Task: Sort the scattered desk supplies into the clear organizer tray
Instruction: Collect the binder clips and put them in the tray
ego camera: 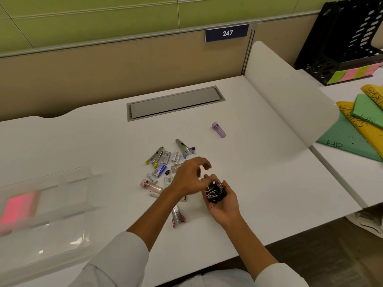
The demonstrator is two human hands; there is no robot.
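On the white desk (259, 172), head view, all places given from the pile of supplies (165, 168):
Right hand: right hand (222, 200) just right of the pile, palm up, fingers cupped round a clump of black binder clips (215, 192); number in the clump cannot be told.
Left hand: left hand (189, 176) over the pile's right edge, fingers loosely spread and bent, nothing seen between them; blurred.
Staplers counted: three small ones plainly seen, a yellow-tipped stapler (155, 157) at the pile's far left, a blue-tipped stapler (183, 147) at its far right, a red-tipped stapler (178, 216) at its near side, partly under the left forearm.
Loose clips counted: two black ones still on the desk, one clip (193, 150) touching the blue-tipped stapler, one clip (167, 172) mid-pile.
Staple boxes: blue box (159, 170) mid-pile; others too small to count.
Pink item: pink-capped tube (150, 185) at the pile's left near edge.
Purple item: purple tube (219, 130) well beyond the pile to the right, lying alone.
Organizer: clear organizer tray (62, 204) well left of the pile, blurred; pink sticky notes (15, 208) in a left compartment.
Surface: grey cable hatch (175, 103) beyond the pile.
Room: beige partition with a plate reading 247 (227, 33); green wall above.
Neighbouring desk: far right of the pile, black file rack (348, 42), green and yellow folders (360, 125).
Obstruction: left forearm covers the pile's near right part.
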